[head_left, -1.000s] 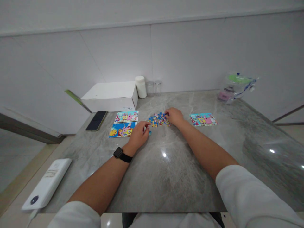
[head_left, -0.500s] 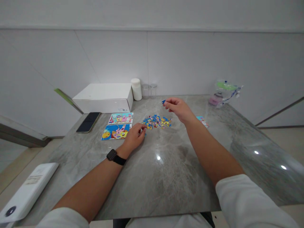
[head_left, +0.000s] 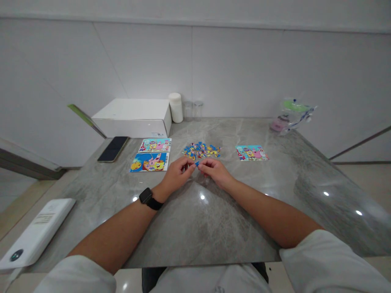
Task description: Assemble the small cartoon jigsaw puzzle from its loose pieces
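Observation:
A small blue puzzle piece point(head_left: 197, 163) sits between my fingertips, just in front of a loose pile of puzzle pieces point(head_left: 202, 149) in blue, yellow and other colours. On its left side my left hand point(head_left: 178, 174), with a black watch at the wrist, is closed in a pinch on the piece. From the right, my right hand point(head_left: 218, 171) pinches it too, thumb and fingers together. Whether one piece or two lie between the hands is hard to make out. Left of the pile lie two cartoon picture sheets point(head_left: 149, 162); a similar picture card point(head_left: 253, 153) is on the right.
At the back left stands a white box point(head_left: 131, 118), with a white bottle point(head_left: 175, 108) and two clear glasses point(head_left: 193, 111) beside it. A phone point(head_left: 113, 149) lies at left. A white device point(head_left: 38, 234) is near the left edge, and a plastic bag point(head_left: 291, 116) at back right.
My right hand has come down and left with the blue piece, from behind the pile to my left hand. My left hand has shifted slightly right. The right picture card is now uncovered.

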`<state>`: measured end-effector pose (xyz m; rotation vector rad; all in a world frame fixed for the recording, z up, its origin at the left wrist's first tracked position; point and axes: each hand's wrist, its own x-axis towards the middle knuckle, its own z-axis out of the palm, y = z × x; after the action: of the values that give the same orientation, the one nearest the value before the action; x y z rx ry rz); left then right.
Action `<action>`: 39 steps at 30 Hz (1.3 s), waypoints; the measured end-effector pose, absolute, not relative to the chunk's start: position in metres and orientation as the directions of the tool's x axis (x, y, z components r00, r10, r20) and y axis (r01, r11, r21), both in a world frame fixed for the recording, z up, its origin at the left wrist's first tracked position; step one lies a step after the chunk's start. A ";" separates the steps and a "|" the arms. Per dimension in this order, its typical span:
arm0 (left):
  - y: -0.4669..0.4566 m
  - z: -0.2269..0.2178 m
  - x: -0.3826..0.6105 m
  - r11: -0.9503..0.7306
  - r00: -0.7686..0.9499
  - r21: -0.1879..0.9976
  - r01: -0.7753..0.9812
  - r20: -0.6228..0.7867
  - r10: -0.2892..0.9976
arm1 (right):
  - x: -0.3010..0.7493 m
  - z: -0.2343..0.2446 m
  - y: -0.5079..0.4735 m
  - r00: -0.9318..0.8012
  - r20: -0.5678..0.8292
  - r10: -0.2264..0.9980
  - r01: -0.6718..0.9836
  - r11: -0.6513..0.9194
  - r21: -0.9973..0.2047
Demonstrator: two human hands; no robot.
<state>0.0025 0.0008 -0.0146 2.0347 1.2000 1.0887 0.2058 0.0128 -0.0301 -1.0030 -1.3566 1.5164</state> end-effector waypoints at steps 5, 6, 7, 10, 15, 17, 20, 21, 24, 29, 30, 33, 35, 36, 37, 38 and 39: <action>0.002 -0.017 0.002 -0.409 0.275 0.818 0.403 0.318 0.907 | 0.204 -0.031 0.013 -0.345 -0.002 0.939 -0.048 -0.020 -0.999; 0.003 -0.017 0.002 -0.395 0.271 0.833 0.388 0.306 0.912 | 0.205 -0.031 0.012 -0.344 -0.003 0.939 -0.046 -0.020 -0.999; 0.003 -0.017 0.002 -0.384 0.271 0.843 0.377 0.296 0.916 | 0.206 -0.031 0.010 -0.340 -0.004 0.941 -0.050 -0.022 -0.998; 0.004 -0.017 0.002 -0.387 0.301 0.836 0.390 0.281 0.911 | 0.207 -0.029 0.007 -0.318 0.012 0.948 -0.065 -0.009 -0.998; 0.003 -0.019 0.003 -0.472 0.391 0.765 0.438 0.311 0.866 | 0.204 -0.030 0.009 -0.300 0.098 0.949 -0.060 0.083 -0.995; 0.002 -0.019 0.003 -0.488 0.396 0.749 0.448 0.323 0.859 | 0.204 -0.032 0.011 -0.300 0.126 0.946 -0.039 0.120 -0.992; 0.003 -0.020 0.002 -0.484 0.367 0.746 0.457 0.338 0.867 | 0.205 -0.033 0.013 -0.286 0.127 0.950 -0.023 0.126 -0.992; 0.003 -0.020 0.002 -0.483 0.358 0.747 0.457 0.343 0.868 | 0.205 -0.033 0.013 -0.278 0.120 0.953 -0.027 0.117 -0.993; 0.003 -0.020 0.002 -0.493 0.359 0.736 0.464 0.352 0.864 | 0.207 -0.033 0.013 -0.267 0.103 0.958 -0.042 0.095 -0.995; 0.002 -0.019 0.005 -0.495 0.363 0.725 0.478 0.350 0.864 | 0.207 -0.034 0.014 -0.278 0.095 0.956 -0.051 0.084 -0.995; 0.002 -0.019 0.005 -0.492 0.358 0.726 0.481 0.350 0.866 | 0.206 -0.034 0.014 -0.283 0.091 0.955 -0.053 0.079 -0.995; 0.002 -0.019 0.005 -0.478 0.340 0.736 0.480 0.346 0.874 | 0.207 -0.032 0.014 -0.303 0.076 0.950 -0.058 0.062 -0.996; 0.003 -0.020 0.004 -0.473 0.335 0.740 0.479 0.344 0.877 | 0.207 -0.031 0.013 -0.315 0.067 0.947 -0.059 0.051 -0.997; 0.003 -0.020 0.004 -0.474 0.336 0.738 0.480 0.345 0.877 | 0.208 -0.031 0.013 -0.318 0.065 0.946 -0.059 0.049 -0.997; 0.004 -0.020 0.004 -0.477 0.337 0.735 0.482 0.347 0.875 | 0.208 -0.031 0.012 -0.316 0.065 0.946 -0.057 0.049 -0.997; 0.004 -0.020 0.004 -0.480 0.338 0.731 0.485 0.349 0.874 | 0.208 -0.031 0.012 -0.313 0.066 0.947 -0.054 0.051 -0.997; 0.004 -0.021 0.003 -0.483 0.340 0.727 0.487 0.352 0.872 | 0.208 -0.032 0.012 -0.311 0.067 0.948 -0.048 0.055 -0.997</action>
<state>0.0035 0.0037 -0.0206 2.1054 1.1863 1.0088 0.2077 0.0122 -0.0316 -0.9668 -1.4368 1.4081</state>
